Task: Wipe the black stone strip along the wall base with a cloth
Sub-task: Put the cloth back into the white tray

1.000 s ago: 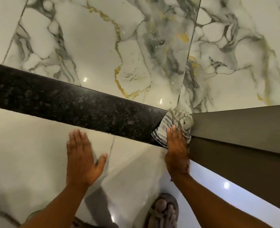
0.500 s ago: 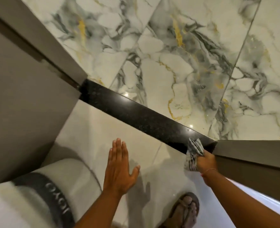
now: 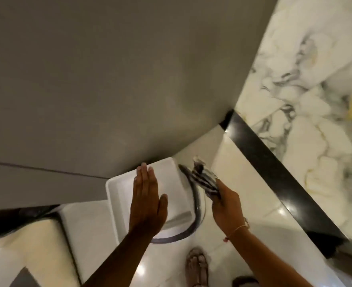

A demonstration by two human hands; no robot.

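Observation:
The black stone strip (image 3: 274, 168) runs diagonally along the foot of the veined marble wall (image 3: 307, 83), from the upper middle down to the lower right. My right hand (image 3: 226, 201) is shut on a striped grey-and-white cloth (image 3: 205, 179), held in the air above the floor and well to the left of the strip. My left hand (image 3: 147, 199) is open and flat, fingers together, over a white rectangular tank lid (image 3: 119, 191). The frame is motion-blurred.
A plain grey panel (image 3: 108, 79) fills the upper left and meets the strip at a corner. A white toilet with a dark seat rim (image 3: 193, 208) stands below my hands. Glossy pale floor tile (image 3: 243, 183) lies beside the strip. A sandalled foot (image 3: 195, 266) shows at the bottom.
The view has swung left toward the grey panel and toilet. My right hand has lifted the cloth off the strip's right end and carried it left. My left hand left the floor.

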